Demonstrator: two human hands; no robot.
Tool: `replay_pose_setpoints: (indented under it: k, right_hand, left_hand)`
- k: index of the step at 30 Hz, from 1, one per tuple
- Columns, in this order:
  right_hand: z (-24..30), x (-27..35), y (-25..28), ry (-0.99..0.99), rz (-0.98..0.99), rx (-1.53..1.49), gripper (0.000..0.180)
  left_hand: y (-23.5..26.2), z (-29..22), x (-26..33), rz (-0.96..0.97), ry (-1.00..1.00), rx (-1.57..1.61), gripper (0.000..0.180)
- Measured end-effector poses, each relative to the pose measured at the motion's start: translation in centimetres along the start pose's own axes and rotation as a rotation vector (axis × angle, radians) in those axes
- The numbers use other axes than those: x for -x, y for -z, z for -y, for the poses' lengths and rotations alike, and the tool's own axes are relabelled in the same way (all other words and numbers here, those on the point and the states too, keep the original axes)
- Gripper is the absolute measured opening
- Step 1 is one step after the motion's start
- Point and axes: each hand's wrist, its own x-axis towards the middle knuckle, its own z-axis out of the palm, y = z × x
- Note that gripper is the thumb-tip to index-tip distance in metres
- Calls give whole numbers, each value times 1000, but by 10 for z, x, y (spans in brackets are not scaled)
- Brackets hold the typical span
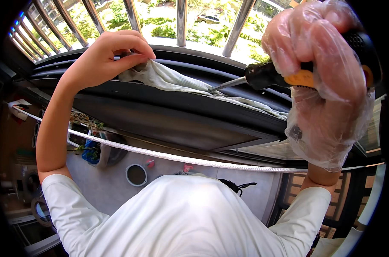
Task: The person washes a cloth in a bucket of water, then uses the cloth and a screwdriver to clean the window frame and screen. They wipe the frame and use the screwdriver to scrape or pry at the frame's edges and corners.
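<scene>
My left hand, bare, pinches the left end of a thin whitish cloth between thumb and fingers. The cloth lies along a groove of the dark window frame, stretched out to the right. My right hand wears a clear plastic glove and is wrapped round the black and yellow handle of a screwdriver. The metal shaft points left, and its tip meets the cloth at the groove. Something dark beside my left fingertips is partly covered by them.
Beyond the frame stand upright metal railing bars, with trees and a parked car far below. A white rope runs across in front of me. On the grey floor are a round bucket and a potted plant with a blue bag.
</scene>
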Motion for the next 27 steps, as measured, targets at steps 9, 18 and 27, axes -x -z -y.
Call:
replay_pose_setpoints:
  k: [9, 18, 27]
  right_hand:
    - [2, -6, -9, -45, 29, 50, 26]
    - [22, -3, 4, -71, 95, 253, 32]
    - [60, 23, 43, -292, 540, 762, 39]
  left_hand:
    - [-15, -26, 13, -181, -218, -422, 27]
    - [-77, -59, 9, -131, -107, -294, 28]
    - [-91, -73, 1, -158, -85, -510, 34]
